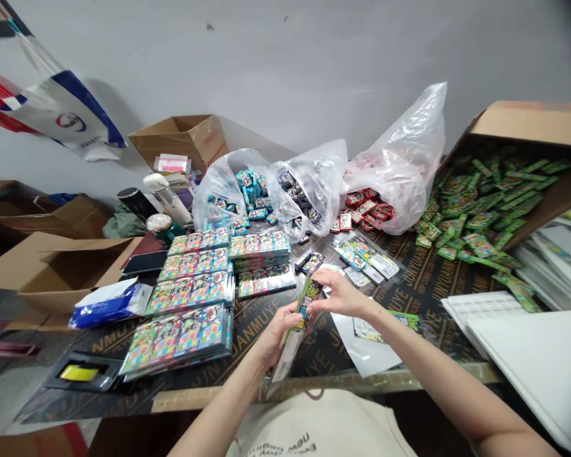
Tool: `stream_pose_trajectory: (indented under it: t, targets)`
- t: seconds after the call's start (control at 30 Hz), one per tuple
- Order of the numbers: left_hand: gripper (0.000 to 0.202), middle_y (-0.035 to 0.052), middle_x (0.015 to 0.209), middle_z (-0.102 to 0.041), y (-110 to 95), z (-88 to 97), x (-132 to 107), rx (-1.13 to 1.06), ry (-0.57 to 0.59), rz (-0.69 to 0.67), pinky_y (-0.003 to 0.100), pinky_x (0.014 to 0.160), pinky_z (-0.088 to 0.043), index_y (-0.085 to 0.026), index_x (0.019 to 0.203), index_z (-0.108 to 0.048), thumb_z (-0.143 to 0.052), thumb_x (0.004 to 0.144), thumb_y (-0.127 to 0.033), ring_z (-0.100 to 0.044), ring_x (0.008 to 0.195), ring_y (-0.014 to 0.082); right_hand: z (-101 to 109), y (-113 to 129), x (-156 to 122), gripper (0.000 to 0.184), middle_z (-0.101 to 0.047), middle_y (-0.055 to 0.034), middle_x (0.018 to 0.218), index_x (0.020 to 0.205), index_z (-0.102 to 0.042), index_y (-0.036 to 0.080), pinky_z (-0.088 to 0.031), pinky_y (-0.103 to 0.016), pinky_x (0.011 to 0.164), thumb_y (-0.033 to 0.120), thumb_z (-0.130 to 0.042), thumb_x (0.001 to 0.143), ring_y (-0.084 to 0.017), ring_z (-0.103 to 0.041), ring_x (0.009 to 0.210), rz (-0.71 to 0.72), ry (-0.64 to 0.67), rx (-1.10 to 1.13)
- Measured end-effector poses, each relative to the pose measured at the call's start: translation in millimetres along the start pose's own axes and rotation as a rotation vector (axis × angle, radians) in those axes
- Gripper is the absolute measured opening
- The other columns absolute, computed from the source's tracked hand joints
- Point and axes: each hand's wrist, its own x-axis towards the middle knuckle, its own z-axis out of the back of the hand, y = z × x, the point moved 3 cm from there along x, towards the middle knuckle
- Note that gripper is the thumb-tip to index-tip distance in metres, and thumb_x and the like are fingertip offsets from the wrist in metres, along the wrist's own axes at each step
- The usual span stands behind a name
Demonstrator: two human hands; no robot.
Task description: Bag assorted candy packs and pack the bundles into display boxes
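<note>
My left hand [280, 327] grips a slim green printed packet in a clear plastic sleeve [290, 352], held tilted above the table's near part. At its upper end, my right hand [337, 293] has its fingers closed on the same packet. Small dark purple boxes [313, 260] lie just beyond my hands. To the right, flat printed packets in clear sleeves [374, 257] rest on the table, and a white sheet [361, 349] with another green packet lies partly under my right forearm. Stacks of colourful printed packs [190, 292] stand left of my hands.
Plastic bags hold blue boxes [254, 187], purple boxes [292, 187] and red boxes [368, 209] along the wall. A tipped carton [528, 127] spills green boxes at right, near white sheets [537, 355]. At left are bottles [166, 197], a phone [144, 263] and an open carton [71, 266].
</note>
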Motion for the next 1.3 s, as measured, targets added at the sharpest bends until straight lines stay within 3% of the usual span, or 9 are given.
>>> stream_pose_trajectory:
  t: [0.17, 0.23, 0.4, 0.53, 0.67, 0.9, 1.03, 1.2, 1.3]
  targets:
    - [0.033, 0.0079, 0.097, -0.067, -7.9, -4.9, -2.4, 0.144, -0.022, -0.023, 0.032, 0.09, -0.034, -0.012, 0.098, -0.067, -0.062, 0.071, -0.031, -0.055, 0.097, 0.0248, -3.6, -12.5, -7.3, 0.069, -0.06, -0.0028, 0.085, 0.117, -0.048, 0.02, -0.041, -0.03, 0.074, 0.039, -0.076, 0.058, -0.019, -0.053, 0.082, -0.148, 0.132, 0.155]
    - [0.032, 0.0084, 0.098, -0.067, -5.8, -5.3, -2.5, 0.127, -0.027, -0.011, 0.032, 0.089, -0.034, -0.012, 0.098, -0.067, -0.06, 0.073, -0.031, -0.056, 0.095, 0.0242, -7.0, -17.8, -8.6, 0.074, -0.059, -0.0008, 0.081, 0.123, -0.043, 0.02, -0.042, -0.029, 0.072, 0.036, -0.076, 0.059, -0.017, -0.055, 0.077, -0.176, 0.132, 0.31]
    - [0.044, 0.0076, 0.098, -0.066, -6.1, -1.5, -1.9, 0.105, -0.01, -0.026, 0.03, 0.082, -0.037, -0.014, 0.106, -0.064, -0.065, 0.065, -0.03, -0.056, 0.088, 0.0224, -8.9, -22.0, -8.1, 0.05, -0.057, 0.0041, 0.067, 0.104, -0.051, 0.02, -0.043, -0.025, 0.066, 0.034, -0.074, 0.062, -0.013, -0.054, 0.066, -0.237, -0.045, 0.554]
    - [0.044, 0.0059, 0.096, -0.066, -10.7, -1.0, -3.2, 0.17, -0.023, -0.016, 0.028, 0.08, -0.036, -0.015, 0.104, -0.065, -0.068, 0.061, -0.026, -0.055, 0.089, 0.0226, -9.6, -8.2, -6.1, 0.031, -0.06, 0.0003, 0.073, 0.083, -0.062, 0.016, -0.044, -0.026, 0.066, 0.038, -0.072, 0.063, -0.015, -0.055, 0.069, -0.172, 0.154, 0.526]
    - [0.039, 0.006, 0.091, -0.067, -12.1, -5.0, -3.9, 0.206, -0.012, 0.004, 0.027, 0.075, -0.038, -0.013, 0.101, -0.065, -0.068, 0.064, -0.026, -0.057, 0.081, 0.0205, -7.1, -0.5, -4.8, 0.045, -0.064, -0.0005, 0.081, 0.097, -0.065, 0.018, -0.046, -0.028, 0.069, 0.038, -0.074, 0.058, -0.019, -0.058, 0.077, -0.129, 0.217, 0.422]
    - [0.031, 0.0047, 0.078, -0.067, -11.4, 11.9, -2.0, 0.121, -0.187, 0.016, 0.025, 0.062, -0.041, -0.013, 0.098, -0.064, -0.059, 0.073, -0.03, -0.056, 0.064, 0.0154, -11.7, -21.7, -9.4, 0.068, -0.059, -0.0047, 0.111, 0.123, -0.049, 0.026, -0.039, -0.036, 0.091, 0.032, -0.075, 0.06, -0.021, -0.051, 0.105, -0.327, -0.392, 0.546]
    - [0.031, 0.0039, 0.071, -0.064, -6.6, 16.6, -0.7, 0.128, -0.202, 0.014, 0.023, 0.055, -0.039, -0.011, 0.095, -0.063, -0.058, 0.076, -0.033, -0.053, 0.056, 0.0128, -43.6, -22.1, -12.9, 0.038, -0.065, -0.0044, 0.093, 0.103, -0.061, 0.018, -0.046, -0.031, 0.077, 0.042, -0.061, 0.074, -0.017, -0.059, 0.085, -0.454, -0.11, 0.929]
    - [0.027, 0.0013, 0.061, -0.059, -7.2, 20.3, 0.6, 0.329, -0.262, -0.08, 0.021, 0.054, -0.037, -0.011, 0.066, -0.063, -0.064, 0.071, -0.037, -0.05, 0.056, 0.0123, -41.9, -21.3, -6.8, 0.025, -0.063, -0.0002, 0.065, 0.07, -0.063, 0.014, -0.045, -0.023, 0.056, 0.039, -0.067, 0.068, -0.011, -0.054, 0.057, -0.452, -0.282, 0.805]
    - [0.032, -0.0005, 0.051, -0.055, -8.8, 31.2, 2.3, 0.369, -0.373, -0.112, 0.021, 0.049, -0.033, -0.012, 0.055, -0.059, -0.065, 0.068, -0.041, -0.046, 0.05, 0.0112, -46.7, -18.6, -7.4, 0.028, -0.064, -0.0001, 0.066, 0.082, -0.065, 0.016, -0.043, -0.021, 0.048, 0.039, -0.067, 0.067, -0.011, -0.056, 0.054, -0.533, -0.166, 0.881]
